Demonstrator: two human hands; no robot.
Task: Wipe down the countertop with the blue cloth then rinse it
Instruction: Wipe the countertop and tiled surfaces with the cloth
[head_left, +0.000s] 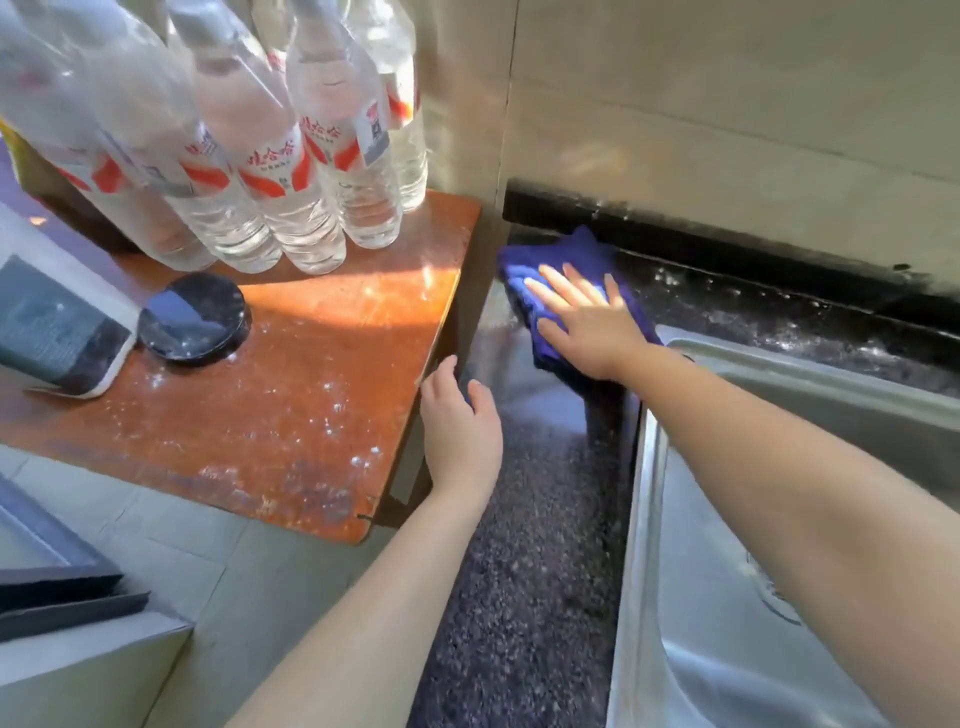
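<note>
The blue cloth (561, 260) lies bunched on the dark speckled countertop (524, 571) in its far left corner, against the black backsplash strip. My right hand (582, 322) presses flat on the cloth, fingers spread. My left hand (460, 421) rests with loosely curled fingers at the right edge of an orange-brown wooden table (291, 395) and holds nothing. The steel sink (727, 597) lies just right of the cloth, under my right forearm.
Several clear plastic water bottles (291, 171) stand at the back of the wooden table. A round black lid (192, 317) and a dark rectangular device (52, 332) lie on its left part. Beige tiled walls (727, 104) close the corner. A grey box edge (78, 623) sits lower left.
</note>
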